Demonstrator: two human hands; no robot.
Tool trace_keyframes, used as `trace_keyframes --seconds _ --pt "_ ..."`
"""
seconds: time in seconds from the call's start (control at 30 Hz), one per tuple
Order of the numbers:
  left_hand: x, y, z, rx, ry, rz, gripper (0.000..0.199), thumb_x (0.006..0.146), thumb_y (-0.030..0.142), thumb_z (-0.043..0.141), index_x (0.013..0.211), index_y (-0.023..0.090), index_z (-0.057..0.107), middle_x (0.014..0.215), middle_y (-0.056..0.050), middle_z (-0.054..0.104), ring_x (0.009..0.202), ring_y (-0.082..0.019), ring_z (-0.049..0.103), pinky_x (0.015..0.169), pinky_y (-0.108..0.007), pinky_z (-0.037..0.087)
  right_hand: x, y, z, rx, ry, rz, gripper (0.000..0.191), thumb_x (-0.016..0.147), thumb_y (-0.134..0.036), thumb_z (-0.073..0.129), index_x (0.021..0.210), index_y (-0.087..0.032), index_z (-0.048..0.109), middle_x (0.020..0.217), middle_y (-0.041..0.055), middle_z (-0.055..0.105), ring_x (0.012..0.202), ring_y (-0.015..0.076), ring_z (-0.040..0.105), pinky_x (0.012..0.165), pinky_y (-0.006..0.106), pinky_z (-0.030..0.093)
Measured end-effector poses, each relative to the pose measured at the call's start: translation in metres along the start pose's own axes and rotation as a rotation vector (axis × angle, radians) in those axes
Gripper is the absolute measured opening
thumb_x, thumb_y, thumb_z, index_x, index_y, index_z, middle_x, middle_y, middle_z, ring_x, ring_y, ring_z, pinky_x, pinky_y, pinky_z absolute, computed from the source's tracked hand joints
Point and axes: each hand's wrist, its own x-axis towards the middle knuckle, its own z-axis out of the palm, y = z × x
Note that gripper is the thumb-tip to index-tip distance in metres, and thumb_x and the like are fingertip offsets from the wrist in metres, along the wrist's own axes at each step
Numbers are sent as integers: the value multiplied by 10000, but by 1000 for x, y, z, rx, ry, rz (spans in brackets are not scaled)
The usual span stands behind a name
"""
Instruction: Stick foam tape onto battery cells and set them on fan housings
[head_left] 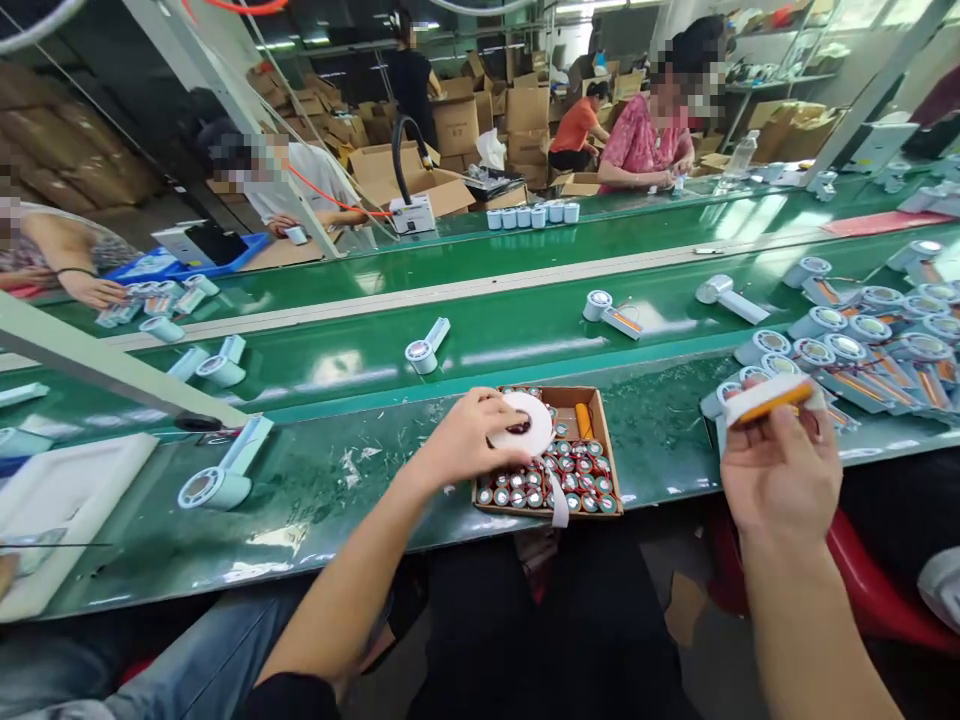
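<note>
Green counter [315, 510] in a busy workshop: white-taped cell in right hand, tape roll in left

Orange cell [776, 402] with a white strip along it is up in the right hand [784, 475], palm turned upward, fingers clamped on it, thumb pressed to its side. It's just in front of the big pile of pale-blue housings [862, 335] at the counter's right end.

Left hand [472, 435] has its fingers closed round the rim of a white tape roll [541, 430], over the carton tray [613, 465]. Can't tell from where I'm standing if the roll touches the contents. Loose tape tail [558, 502] hangs over the tray's front wall. Tray is packed with standing cells [574, 480], ends up, red wires between them; one more orange cylinder [583, 420] lies near the back right.

Further out: single housing [217, 487] on the counter to the left, white board [112, 500] beyond it at the edge. More housings spaced along the green strip behind. Across it, a person in a pink top [630, 145] handles a small part; stacked cardboard boxes [457, 125] behind.
</note>
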Motion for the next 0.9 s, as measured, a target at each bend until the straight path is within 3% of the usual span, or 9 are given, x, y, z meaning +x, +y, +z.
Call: trace_keyframes --seconds 0.1,0.2,0.3,0.4,0.5,0.63,0.77,0.9 --pt "45 -56 -15 99 6 -349 471 1051 500 420 1266 208 720 1337 -132 687 1263 -300 565 1072 -452 454 -24 6 -12 -70 -8 106 427 812 -262 817 1228 -282 724 1195 95 738 1103 251 733 1074 423 567" --pt "84 -105 -23 216 -6 -568 514 1017 490 462 1278 111 690 1327 -270 645 1292 -434 524 1023 -586 443 -37 16 -29 -74 14 170 442 824 -292 819 1250 -255 708 1154 88 748 1045 237 750 1017 406 606" --pt "111 -134 -20 249 -151 -577 420 937 456 623 1135 103 734 1153 -248 699 1189 -402 603 980 -551 484 -35 23 -44 -79 49 190 401 818 -284 834 1202 -254 722 1163 92 747 1036 250 754 942 402 642" --pt "134 -133 -4 245 -247 -409 366 938 427 638 1137 131 722 1257 -182 656 1214 -326 585 1011 -501 487 -25 23 -41 -81 55 164 407 801 -283 866 1177 -247 716 1150 99 754 1080 244 743 913 351 642" --pt "152 -111 20 199 -308 -197 248 916 349 638 1070 195 756 1360 -137 617 1278 -291 528 1039 -403 475 -9 23 -7 -93 -56 99 512 782 -299 896 1238 -244 669 1144 102 759 1081 253 743 908 377 639" --pt "171 -87 40 143 -386 -91 220 789 251 704 989 224 791 1165 -123 728 1138 -280 618 974 -360 504 22 48 63 -204 -363 34 558 798 -335 883 1286 -245 628 1158 98 762 1062 274 747 921 460 635" --pt "182 -88 36 87 -420 -73 216 763 324 732 957 265 808 1088 -76 772 1038 -265 686 945 -350 506 51 106 120 -566 -780 -61 460 877 -341 776 1290 -199 634 1129 76 768 1049 229 745 1005 394 597" --pt "184 -93 29 9 -404 -64 159 804 363 732 923 277 794 1051 -22 788 1022 -215 695 911 -273 479 67 153 146 -982 -1100 -190 393 967 -263 632 1347 -174 592 1036 61 780 997 197 748 943 315 587"
